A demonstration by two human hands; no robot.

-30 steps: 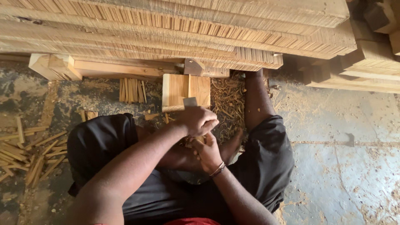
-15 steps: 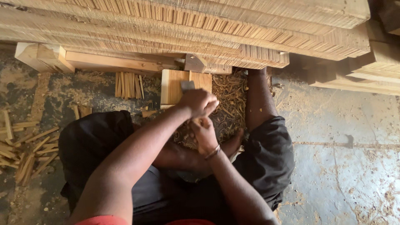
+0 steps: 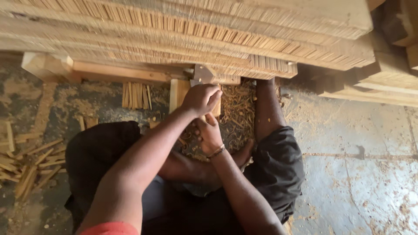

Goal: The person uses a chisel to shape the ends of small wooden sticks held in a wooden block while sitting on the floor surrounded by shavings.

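Note:
I sit on the floor with my legs folded. My left hand (image 3: 201, 98) is closed over a tool whose flat metal blade (image 3: 202, 74) sticks out beyond the fingers, over a pale wooden block (image 3: 178, 93). Just below it, my right hand (image 3: 209, 135), with a bracelet at the wrist, is closed on a thin pale wooden strip (image 3: 203, 117) held against the block. Most of the strip is hidden by both hands. Wood shavings (image 3: 237, 109) are piled to the right of the block, beside my right leg.
A long stack of bundled thin wooden sticks (image 3: 196, 35) lies across the top on timber beams (image 3: 117, 72). A small bunch of cut sticks (image 3: 136, 95) stands left of the block. Loose sticks (image 3: 30, 161) are scattered at far left. Bare concrete floor (image 3: 357, 174) lies to the right.
My left hand has pushed the blade forward over the block, away from my body. The right hand has followed a little and kept its grip.

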